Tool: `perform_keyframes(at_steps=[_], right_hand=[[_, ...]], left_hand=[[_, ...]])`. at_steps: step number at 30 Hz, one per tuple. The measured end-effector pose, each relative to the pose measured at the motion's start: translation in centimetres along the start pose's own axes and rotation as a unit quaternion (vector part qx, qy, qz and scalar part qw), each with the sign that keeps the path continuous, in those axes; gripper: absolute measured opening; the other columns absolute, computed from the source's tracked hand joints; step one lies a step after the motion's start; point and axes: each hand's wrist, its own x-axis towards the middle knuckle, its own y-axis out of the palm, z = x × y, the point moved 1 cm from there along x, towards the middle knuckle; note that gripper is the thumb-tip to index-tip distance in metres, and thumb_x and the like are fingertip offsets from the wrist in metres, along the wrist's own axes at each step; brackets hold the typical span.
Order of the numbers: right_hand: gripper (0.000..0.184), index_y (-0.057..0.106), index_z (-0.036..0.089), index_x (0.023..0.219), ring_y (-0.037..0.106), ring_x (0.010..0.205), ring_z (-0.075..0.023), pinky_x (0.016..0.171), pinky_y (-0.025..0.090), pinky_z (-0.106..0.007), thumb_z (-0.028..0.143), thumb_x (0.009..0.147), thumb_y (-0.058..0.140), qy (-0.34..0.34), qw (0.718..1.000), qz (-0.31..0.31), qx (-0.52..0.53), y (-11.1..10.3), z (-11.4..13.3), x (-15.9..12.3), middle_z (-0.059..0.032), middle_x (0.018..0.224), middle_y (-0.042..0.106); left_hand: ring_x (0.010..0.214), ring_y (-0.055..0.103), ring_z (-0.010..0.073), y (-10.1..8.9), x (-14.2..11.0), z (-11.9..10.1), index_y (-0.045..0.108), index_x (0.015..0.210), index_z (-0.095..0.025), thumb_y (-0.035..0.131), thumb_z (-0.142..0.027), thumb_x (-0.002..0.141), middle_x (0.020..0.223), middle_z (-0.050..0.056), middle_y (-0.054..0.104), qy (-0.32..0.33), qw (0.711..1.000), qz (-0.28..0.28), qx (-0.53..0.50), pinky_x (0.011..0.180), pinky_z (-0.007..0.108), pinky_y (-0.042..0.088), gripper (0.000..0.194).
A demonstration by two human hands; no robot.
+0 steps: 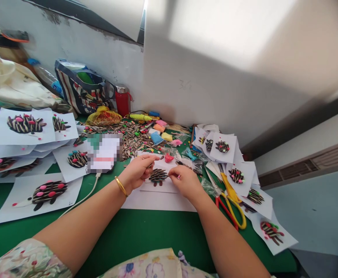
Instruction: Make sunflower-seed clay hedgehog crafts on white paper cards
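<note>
A hedgehog picture made of striped sunflower seeds [158, 176] lies on white paper [163, 201] in front of me, with brown feet along its lower edge. My left hand [140, 172], a gold bangle at its wrist, is closed at the upper left of the picture. Close to its fingertips is a single dark seed [162, 157]; I cannot tell whether the fingers grip it. My right hand [186, 181] is pinched at the picture's right edge, and what is between thumb and finger is too small to make out. A lump of red clay [169, 157] sits just beyond the hands.
Loose sunflower seeds [134, 137] and colored clay packets [156, 138] spread behind the hands. Scissors [229, 206] and a yellow cutter [229, 185] lie right. Finished hedgehog cards flank both sides [51, 193]. A phone [104, 154] with a cable, a red flask [123, 101] and bags stand left.
</note>
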Motion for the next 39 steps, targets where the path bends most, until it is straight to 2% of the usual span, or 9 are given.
perform_keyframes(at_steps=[6,18,30,39], right_hand=[[0.020,0.072,0.023,0.084,0.064,0.082,-0.0164,0.074,0.045,-0.026,0.011,0.081,0.057,0.002,1.000,0.024,-0.015,0.4,0.5,0.1,-0.0014,0.088,0.072],[0.019,0.072,0.022,0.088,0.062,0.084,-0.0160,0.071,0.040,-0.024,0.015,0.083,0.055,0.023,0.995,0.064,-0.073,0.5,1.3,0.2,-0.0018,0.090,0.072],[0.018,0.071,0.021,0.087,0.060,0.085,-0.0161,0.074,0.039,-0.024,0.014,0.083,0.054,-0.003,0.994,0.052,-0.101,0.8,0.9,0.2,-0.0025,0.088,0.070],[0.019,0.072,0.022,0.086,0.060,0.082,-0.0160,0.071,0.038,-0.025,0.017,0.086,0.054,-0.005,0.987,0.067,-0.146,0.9,1.1,0.5,-0.0027,0.084,0.068]], left_hand=[[0.036,0.026,0.0012,-0.2,0.4,0.1,0.063,0.091,-0.011,0.063,-0.025,0.084,0.056,-0.007,0.040,0.004,0.999,-0.026,-0.033,0.034,0.014,0.011,0.015],[0.035,0.027,0.0004,-0.4,0.7,0.2,0.062,0.091,-0.011,0.064,-0.023,0.082,0.057,-0.007,0.042,0.006,0.998,-0.031,-0.053,0.032,0.013,0.012,0.015],[0.037,0.028,0.0004,-0.4,0.8,0.3,0.062,0.089,-0.011,0.067,-0.022,0.078,0.058,-0.006,0.043,0.012,0.997,-0.021,-0.069,0.032,0.012,0.013,0.016],[0.036,0.029,0.0005,-0.4,0.7,0.3,0.062,0.087,-0.012,0.069,-0.023,0.077,0.059,-0.006,0.043,0.010,0.997,-0.029,-0.064,0.032,0.013,0.013,0.016]])
